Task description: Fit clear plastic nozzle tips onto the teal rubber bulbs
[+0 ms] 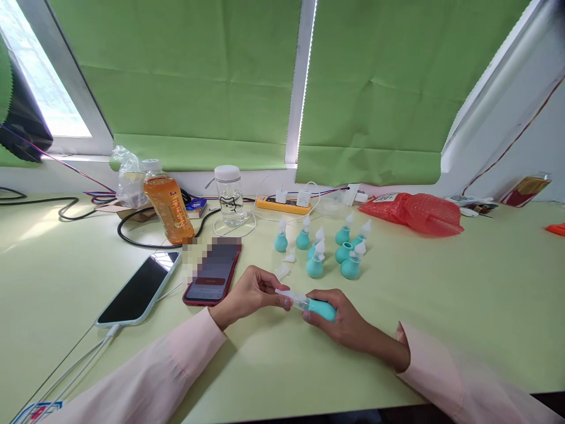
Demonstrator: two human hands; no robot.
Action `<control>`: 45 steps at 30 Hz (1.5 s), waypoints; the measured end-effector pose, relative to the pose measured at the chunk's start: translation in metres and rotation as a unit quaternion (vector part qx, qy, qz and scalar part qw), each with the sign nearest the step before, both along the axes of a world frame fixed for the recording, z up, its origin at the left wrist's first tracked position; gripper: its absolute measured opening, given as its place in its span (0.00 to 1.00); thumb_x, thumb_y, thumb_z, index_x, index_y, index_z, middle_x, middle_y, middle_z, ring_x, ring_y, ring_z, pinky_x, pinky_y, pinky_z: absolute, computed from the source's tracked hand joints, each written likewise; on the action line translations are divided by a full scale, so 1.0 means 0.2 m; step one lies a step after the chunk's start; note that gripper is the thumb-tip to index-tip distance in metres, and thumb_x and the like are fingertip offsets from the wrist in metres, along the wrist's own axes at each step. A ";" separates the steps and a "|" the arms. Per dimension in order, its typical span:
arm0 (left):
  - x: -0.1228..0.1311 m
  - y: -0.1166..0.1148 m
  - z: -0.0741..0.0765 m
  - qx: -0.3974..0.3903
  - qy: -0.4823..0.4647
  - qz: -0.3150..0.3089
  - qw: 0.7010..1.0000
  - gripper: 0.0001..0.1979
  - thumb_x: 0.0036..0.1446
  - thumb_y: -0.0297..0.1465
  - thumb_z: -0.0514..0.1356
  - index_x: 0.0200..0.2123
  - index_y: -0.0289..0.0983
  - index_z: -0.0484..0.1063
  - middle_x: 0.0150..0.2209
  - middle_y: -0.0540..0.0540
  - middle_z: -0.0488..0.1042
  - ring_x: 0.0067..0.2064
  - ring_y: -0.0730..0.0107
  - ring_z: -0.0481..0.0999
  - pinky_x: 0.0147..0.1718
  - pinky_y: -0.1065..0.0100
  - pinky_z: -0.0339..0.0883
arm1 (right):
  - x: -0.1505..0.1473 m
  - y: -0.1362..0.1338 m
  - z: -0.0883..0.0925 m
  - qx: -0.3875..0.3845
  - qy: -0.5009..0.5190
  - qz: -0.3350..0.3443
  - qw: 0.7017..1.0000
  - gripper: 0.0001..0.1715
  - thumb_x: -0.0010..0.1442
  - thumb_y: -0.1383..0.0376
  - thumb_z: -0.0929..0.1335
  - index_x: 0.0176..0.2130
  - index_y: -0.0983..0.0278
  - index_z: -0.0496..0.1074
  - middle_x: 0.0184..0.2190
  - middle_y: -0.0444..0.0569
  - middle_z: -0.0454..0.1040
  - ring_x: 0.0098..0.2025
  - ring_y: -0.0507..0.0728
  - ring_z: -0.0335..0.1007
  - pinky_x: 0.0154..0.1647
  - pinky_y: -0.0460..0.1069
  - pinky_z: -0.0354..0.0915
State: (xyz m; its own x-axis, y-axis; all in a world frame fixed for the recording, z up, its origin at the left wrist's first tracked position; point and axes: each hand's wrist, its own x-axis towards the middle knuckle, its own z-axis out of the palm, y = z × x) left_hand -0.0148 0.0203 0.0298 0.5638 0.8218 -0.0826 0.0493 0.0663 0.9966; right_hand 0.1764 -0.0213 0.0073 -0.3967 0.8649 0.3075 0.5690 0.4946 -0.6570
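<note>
Teal bulb (324,310), lower centre: fingers of my right hand (342,324) wrap it, my left hand (251,294) pinches its clear tip (299,300); mid-frame, seven bulbs (315,267) already wear tips, one open bulb (343,254) lacks one, loose pieces (282,271) nearby

Wide pale yellow-green tabletop (498,288) fills lower part of my view, backed by low white wall (189,178). Two broad green zigzag-edged blinds (189,76), white upright post (300,82) between. Far left I get bright daylight through clear windowpane (50,88), pale glare patch (42,224) below. White side wall (536,147) at right.
</note>
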 end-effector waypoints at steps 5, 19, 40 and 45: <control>0.02 -0.04 0.04 0.046 0.029 0.043 0.998 0.12 0.32 0.31 0.67 0.23 0.30 0.71 0.26 0.43 0.75 0.29 0.64 0.74 0.27 0.69 0.67 | -0.01 0.01 0.00 -0.045 0.074 0.022 0.996 0.11 0.52 0.59 0.63 0.27 0.65 0.67 0.19 0.41 0.63 0.21 0.48 0.58 0.20 0.42 0.59; -0.14 0.28 0.25 0.419 0.238 0.251 0.839 0.11 0.45 0.31 0.56 0.33 0.32 0.69 0.28 0.46 0.71 0.30 0.71 0.71 0.32 0.70 0.66 | -0.01 0.04 -0.04 0.035 0.094 0.049 0.994 0.18 0.49 0.65 0.65 0.42 0.61 0.59 0.40 0.50 0.63 0.37 0.53 0.63 0.35 0.50 0.67; 0.09 0.10 -0.09 0.530 0.458 0.006 0.714 0.25 0.51 0.26 0.50 0.53 0.29 0.48 0.46 0.35 0.63 0.46 0.59 0.65 0.39 0.63 0.63 | -0.09 0.23 -0.12 0.229 -0.170 0.013 0.958 0.27 0.52 0.75 0.55 0.52 0.72 0.51 0.57 0.61 0.43 0.60 0.63 0.34 0.55 0.62 0.49; 0.03 0.15 -0.15 0.484 0.505 -0.007 0.714 0.14 0.52 0.25 0.48 0.44 0.30 0.59 0.36 0.38 0.69 0.38 0.60 0.70 0.32 0.65 0.65 | -0.16 0.32 -0.15 0.234 -0.210 0.022 0.949 0.21 0.52 0.72 0.57 0.47 0.76 0.57 0.55 0.65 0.49 0.59 0.65 0.34 0.56 0.61 0.47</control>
State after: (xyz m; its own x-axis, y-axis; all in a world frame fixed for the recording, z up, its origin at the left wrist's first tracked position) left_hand -0.0089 0.0496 0.0006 0.6271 0.7644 0.1499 0.7699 -0.6374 0.0300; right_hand 0.1435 0.0429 -0.0220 -0.6014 0.6523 0.4613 0.7043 0.7055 -0.0793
